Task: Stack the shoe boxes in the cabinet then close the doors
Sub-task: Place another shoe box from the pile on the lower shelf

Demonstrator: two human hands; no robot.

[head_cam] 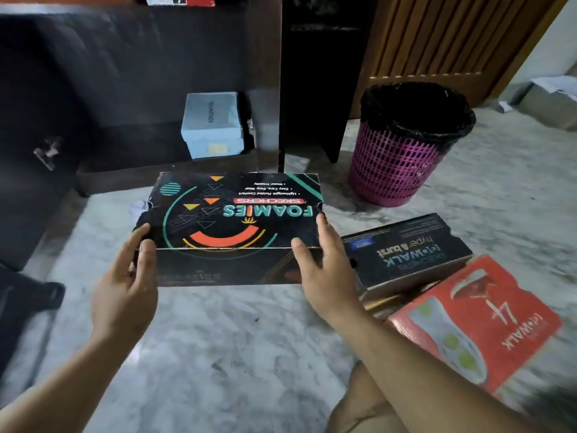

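A black cardboard shoe box with colourful Foamies print (231, 220) is held above the marble floor (218, 339), long axis running left to right, lettering upside down. Left hand (125, 289) and right hand (327, 276) grasp its near corners before the dark wooden cabinet (125, 89).

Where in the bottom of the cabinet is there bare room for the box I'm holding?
The dark cabinet floor is bare left of the pale blue box, which sits against the right wall. The black Foamies box, held by left hand and right hand, could go there. The right side is crowded: pink bin, black box, red box.
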